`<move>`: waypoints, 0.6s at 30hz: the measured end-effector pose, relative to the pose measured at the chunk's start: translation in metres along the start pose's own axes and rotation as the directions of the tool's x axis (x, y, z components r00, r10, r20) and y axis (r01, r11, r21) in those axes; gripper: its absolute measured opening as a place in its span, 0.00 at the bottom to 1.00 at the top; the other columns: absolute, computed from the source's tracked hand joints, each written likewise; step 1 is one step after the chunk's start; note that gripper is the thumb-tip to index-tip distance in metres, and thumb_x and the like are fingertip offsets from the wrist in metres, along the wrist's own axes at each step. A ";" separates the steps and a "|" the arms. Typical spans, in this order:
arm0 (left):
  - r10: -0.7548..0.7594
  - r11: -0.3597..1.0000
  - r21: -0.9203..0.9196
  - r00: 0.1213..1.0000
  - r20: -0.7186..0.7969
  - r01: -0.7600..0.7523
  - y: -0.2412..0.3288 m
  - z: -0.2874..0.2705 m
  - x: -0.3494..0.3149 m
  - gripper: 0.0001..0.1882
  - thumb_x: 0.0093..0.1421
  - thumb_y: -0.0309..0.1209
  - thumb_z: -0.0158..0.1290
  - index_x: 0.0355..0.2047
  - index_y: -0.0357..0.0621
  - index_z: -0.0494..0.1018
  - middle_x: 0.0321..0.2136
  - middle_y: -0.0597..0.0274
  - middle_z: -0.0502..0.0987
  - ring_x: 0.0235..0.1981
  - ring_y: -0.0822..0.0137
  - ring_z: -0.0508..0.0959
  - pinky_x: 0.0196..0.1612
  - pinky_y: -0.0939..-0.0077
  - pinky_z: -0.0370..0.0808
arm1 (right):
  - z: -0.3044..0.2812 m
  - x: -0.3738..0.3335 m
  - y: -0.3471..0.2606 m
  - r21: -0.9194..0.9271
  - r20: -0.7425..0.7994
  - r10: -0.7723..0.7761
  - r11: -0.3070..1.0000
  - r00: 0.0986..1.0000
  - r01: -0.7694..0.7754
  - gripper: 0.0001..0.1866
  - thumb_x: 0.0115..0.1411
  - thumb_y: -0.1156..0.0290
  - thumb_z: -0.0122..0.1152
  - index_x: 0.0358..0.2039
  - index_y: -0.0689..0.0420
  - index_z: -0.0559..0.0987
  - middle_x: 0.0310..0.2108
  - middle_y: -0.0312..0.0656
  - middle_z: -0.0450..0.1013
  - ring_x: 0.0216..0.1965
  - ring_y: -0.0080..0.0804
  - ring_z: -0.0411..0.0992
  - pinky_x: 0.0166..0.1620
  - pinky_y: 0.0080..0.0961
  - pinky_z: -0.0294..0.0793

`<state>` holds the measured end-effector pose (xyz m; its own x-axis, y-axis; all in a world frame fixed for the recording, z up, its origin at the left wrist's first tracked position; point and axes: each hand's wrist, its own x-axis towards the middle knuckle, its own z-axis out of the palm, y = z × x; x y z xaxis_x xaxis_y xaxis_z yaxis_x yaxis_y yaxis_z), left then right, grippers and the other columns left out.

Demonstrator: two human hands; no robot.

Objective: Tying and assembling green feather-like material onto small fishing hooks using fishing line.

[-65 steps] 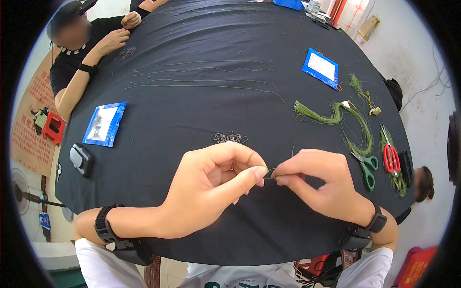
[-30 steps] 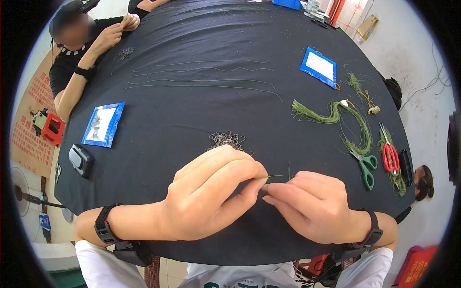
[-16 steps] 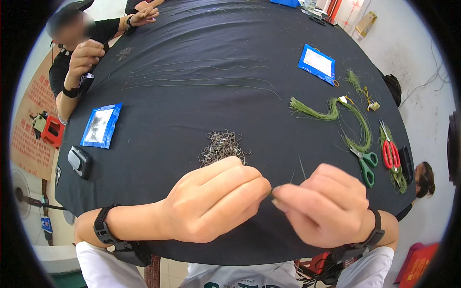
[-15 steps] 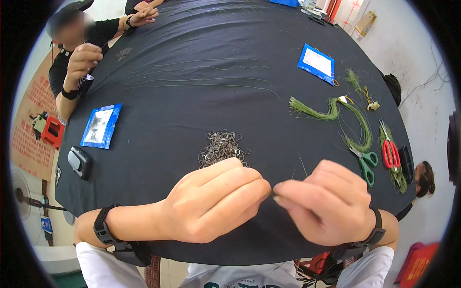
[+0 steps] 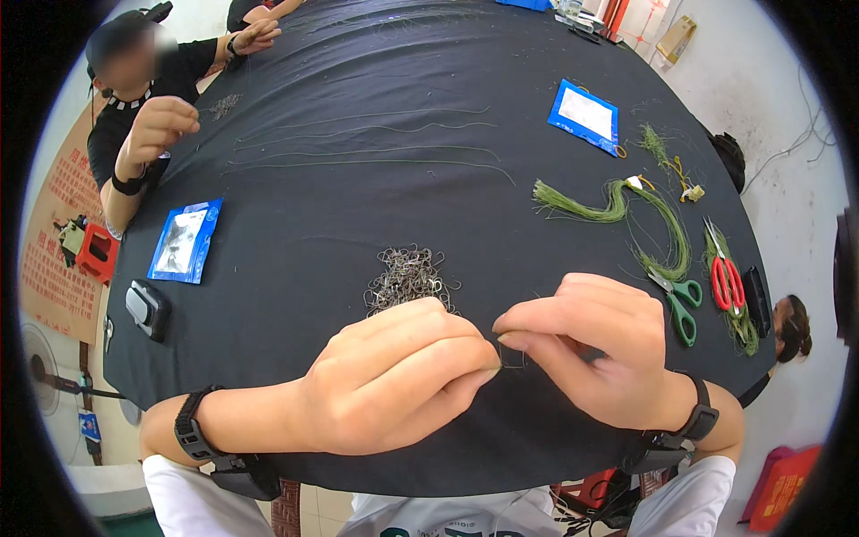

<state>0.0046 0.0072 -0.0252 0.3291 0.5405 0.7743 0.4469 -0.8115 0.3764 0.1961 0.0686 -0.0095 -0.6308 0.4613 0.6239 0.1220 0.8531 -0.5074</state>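
Note:
My left hand (image 5: 403,376) is closed in a pinch, its fingertips just in front of a pile of small metal fish hooks (image 5: 407,276). What it grips is hidden behind the fingers. Beside it, my right hand (image 5: 595,345) pinches thumb against forefinger on a thin line (image 5: 511,367), and a fine loop of that line shows between the two hands. To the right lies a bundle of green fishing line (image 5: 591,208), tied with a white tag. The fingertips of both hands are close but apart.
Green-handled scissors (image 5: 682,309) and red-handled scissors (image 5: 728,282) lie at the right. Blue packets (image 5: 186,242) rest on the black tablecloth (image 5: 340,210), near a dark case (image 5: 148,309). Several single strands (image 5: 367,148) stretch across the far middle. A co-worker's hand (image 5: 161,130) is raised at far left.
My right hand has risen slightly and shifted left, and its fingers have straightened. The thin line now shows as a small loop below its fingertips. My left hand stays nearly in place.

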 end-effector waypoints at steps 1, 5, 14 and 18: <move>-0.039 0.999 -0.019 0.999 0.025 0.039 0.001 -0.002 0.001 0.11 0.43 0.15 0.60 0.29 0.33 0.73 0.24 0.54 0.76 0.17 0.69 0.72 0.19 0.80 0.68 | -0.001 0.001 -0.001 0.007 0.022 0.023 1.000 1.000 -0.023 0.09 0.43 0.81 0.66 0.28 0.59 0.79 0.16 0.37 0.69 0.16 0.28 0.64 0.20 0.22 0.60; -0.074 0.996 -0.042 0.996 0.046 0.076 0.002 -0.003 0.002 0.10 0.44 0.15 0.59 0.29 0.33 0.73 0.26 0.55 0.76 0.17 0.72 0.72 0.19 0.82 0.68 | -0.002 0.001 -0.001 0.022 0.038 0.046 0.999 0.998 -0.047 0.08 0.45 0.80 0.65 0.29 0.59 0.78 0.17 0.39 0.68 0.16 0.32 0.65 0.20 0.25 0.62; -0.071 0.996 -0.048 0.996 0.044 0.073 0.003 -0.004 0.002 0.11 0.44 0.15 0.58 0.30 0.33 0.74 0.26 0.54 0.76 0.18 0.72 0.72 0.19 0.84 0.68 | -0.003 0.001 -0.003 0.047 0.047 0.079 0.996 0.996 -0.081 0.07 0.46 0.80 0.64 0.29 0.59 0.79 0.20 0.40 0.72 0.17 0.30 0.67 0.20 0.23 0.64; -0.087 0.994 -0.071 0.996 0.019 0.088 0.005 -0.006 0.002 0.10 0.45 0.15 0.58 0.30 0.33 0.74 0.26 0.54 0.76 0.18 0.73 0.72 0.20 0.84 0.67 | -0.001 0.000 -0.008 0.114 0.097 0.212 0.968 0.972 -0.223 0.07 0.47 0.81 0.63 0.29 0.59 0.79 0.21 0.39 0.73 0.17 0.27 0.68 0.20 0.22 0.64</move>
<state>0.0025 0.0030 -0.0194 0.3051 0.6130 0.7288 0.4136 -0.7746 0.4784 0.1959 0.0622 -0.0043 -0.6615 0.6060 0.4417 0.1709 0.6953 -0.6981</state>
